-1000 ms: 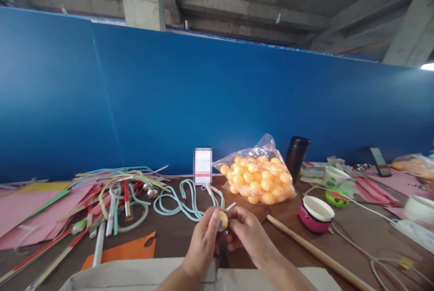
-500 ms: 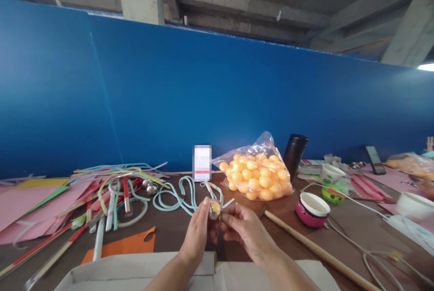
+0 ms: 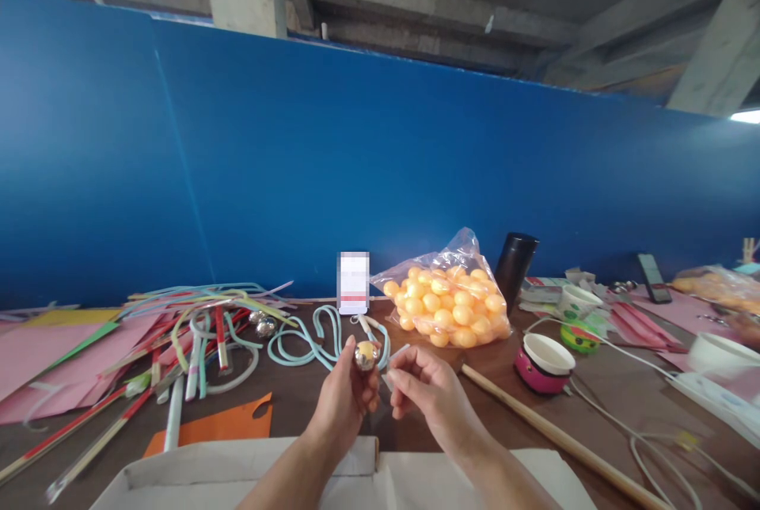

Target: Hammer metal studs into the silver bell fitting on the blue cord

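My left hand is closed round a small orange ball that has something shiny on its face, held up at the fingertips. My right hand is just to the right of it, fingers curled in a pinch on a thin clear strip that reaches toward the ball. Both hands hover over the brown table, above a pale sheet at the near edge. A clear bag of orange balls lies right behind them.
Pale blue cords and a heap of coloured strips and sticks lie left. An orange paper piece, two silver bells, a black cup, a pink-rimmed tape roll, a wooden stick, white cables and a phone lie around. A blue wall stands behind.
My left hand has lifted the ball slightly and turned it, so its shiny face shows. My right hand has drawn a little away from the ball to the right.
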A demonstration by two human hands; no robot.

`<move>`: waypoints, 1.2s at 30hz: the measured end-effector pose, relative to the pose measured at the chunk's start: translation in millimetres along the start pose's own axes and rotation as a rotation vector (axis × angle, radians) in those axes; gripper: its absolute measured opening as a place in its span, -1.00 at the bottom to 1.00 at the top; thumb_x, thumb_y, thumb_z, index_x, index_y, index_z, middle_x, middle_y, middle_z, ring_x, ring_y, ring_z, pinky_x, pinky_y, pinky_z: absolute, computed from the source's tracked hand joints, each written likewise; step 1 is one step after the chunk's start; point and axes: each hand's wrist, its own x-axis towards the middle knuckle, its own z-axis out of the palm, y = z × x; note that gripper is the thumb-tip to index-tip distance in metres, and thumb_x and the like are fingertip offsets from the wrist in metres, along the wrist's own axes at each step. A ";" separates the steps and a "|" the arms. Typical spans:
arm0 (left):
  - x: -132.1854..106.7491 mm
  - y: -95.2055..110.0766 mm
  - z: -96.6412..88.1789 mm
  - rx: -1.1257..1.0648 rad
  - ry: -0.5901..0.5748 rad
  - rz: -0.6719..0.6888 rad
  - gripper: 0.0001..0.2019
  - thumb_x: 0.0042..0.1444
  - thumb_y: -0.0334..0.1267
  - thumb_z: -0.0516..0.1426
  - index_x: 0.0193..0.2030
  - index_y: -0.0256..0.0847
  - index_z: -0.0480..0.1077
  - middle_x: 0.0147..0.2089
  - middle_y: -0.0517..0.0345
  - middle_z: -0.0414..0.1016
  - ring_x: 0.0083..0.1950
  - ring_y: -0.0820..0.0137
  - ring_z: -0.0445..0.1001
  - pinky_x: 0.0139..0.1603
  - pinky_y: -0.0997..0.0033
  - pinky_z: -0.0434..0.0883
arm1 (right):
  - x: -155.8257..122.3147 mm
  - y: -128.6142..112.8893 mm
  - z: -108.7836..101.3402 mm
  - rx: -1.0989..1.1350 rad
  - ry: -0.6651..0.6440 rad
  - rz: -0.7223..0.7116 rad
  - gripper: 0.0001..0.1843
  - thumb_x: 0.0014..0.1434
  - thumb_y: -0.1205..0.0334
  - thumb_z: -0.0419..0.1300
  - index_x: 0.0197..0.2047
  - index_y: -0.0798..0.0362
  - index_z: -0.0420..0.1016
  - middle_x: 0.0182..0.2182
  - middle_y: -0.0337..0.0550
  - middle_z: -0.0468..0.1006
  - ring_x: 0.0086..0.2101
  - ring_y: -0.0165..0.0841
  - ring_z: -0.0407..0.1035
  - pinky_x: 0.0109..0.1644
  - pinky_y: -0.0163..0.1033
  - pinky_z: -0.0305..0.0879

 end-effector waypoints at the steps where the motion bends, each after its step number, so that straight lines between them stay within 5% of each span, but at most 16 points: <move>1: -0.1 0.2 -0.1 -0.008 0.004 -0.009 -0.51 0.03 0.16 0.07 -0.18 -0.29 0.41 -0.62 0.30 0.24 -0.66 0.59 0.14 -0.64 0.59 0.14 | 0.0 0.3 0.5 -0.007 -0.012 0.001 -0.70 0.04 0.05 0.27 -0.32 0.12 0.39 -0.60 -0.25 0.48 -0.59 -0.45 0.36 -0.46 -0.32 0.34; 8: 0.1 -1.0 -3.2 -0.036 0.001 -0.061 -0.52 0.03 0.15 0.07 -0.16 -0.27 0.40 -0.59 0.26 0.29 -0.62 0.53 0.28 -0.61 0.56 0.20 | 0.6 5.8 -1.4 0.020 -0.026 0.003 -0.71 0.09 0.05 0.23 -0.32 0.15 0.42 -0.55 -0.21 0.49 -0.56 -0.47 0.37 -0.44 -0.34 0.33; 19: 0.3 1.0 0.2 -0.028 -0.011 -0.053 -0.54 0.07 0.11 0.05 -0.17 -0.29 0.41 -0.63 0.30 0.23 -0.68 0.59 0.11 -0.66 0.58 0.11 | 0.0 3.9 4.2 0.131 0.065 -0.003 -0.71 0.02 0.07 0.28 -0.35 0.11 0.37 -0.59 -0.28 0.45 -0.62 -0.51 0.29 -0.51 -0.37 0.29; 29: -0.4 -3.3 -0.5 0.026 -0.103 -0.057 -0.52 0.05 0.16 0.03 -0.15 -0.24 0.37 -0.61 0.27 0.27 -0.64 0.49 0.27 -0.66 0.54 0.14 | -1.1 3.9 2.7 0.054 -0.079 -0.007 -0.77 0.10 0.12 0.24 -0.31 0.13 0.41 -0.55 -0.23 0.48 -0.57 -0.47 0.36 -0.45 -0.33 0.33; 36: -1.9 -7.3 0.9 0.126 -0.142 -0.018 -0.51 0.06 0.20 -0.01 -0.30 -0.26 0.38 -0.66 0.31 0.18 -0.68 0.55 0.13 -0.67 0.53 0.12 | -1.1 3.3 4.3 0.088 -0.003 -0.007 -0.77 0.02 0.13 0.29 -0.33 0.11 0.41 -0.49 -0.21 0.50 -0.61 -0.52 0.27 -0.63 -0.44 0.16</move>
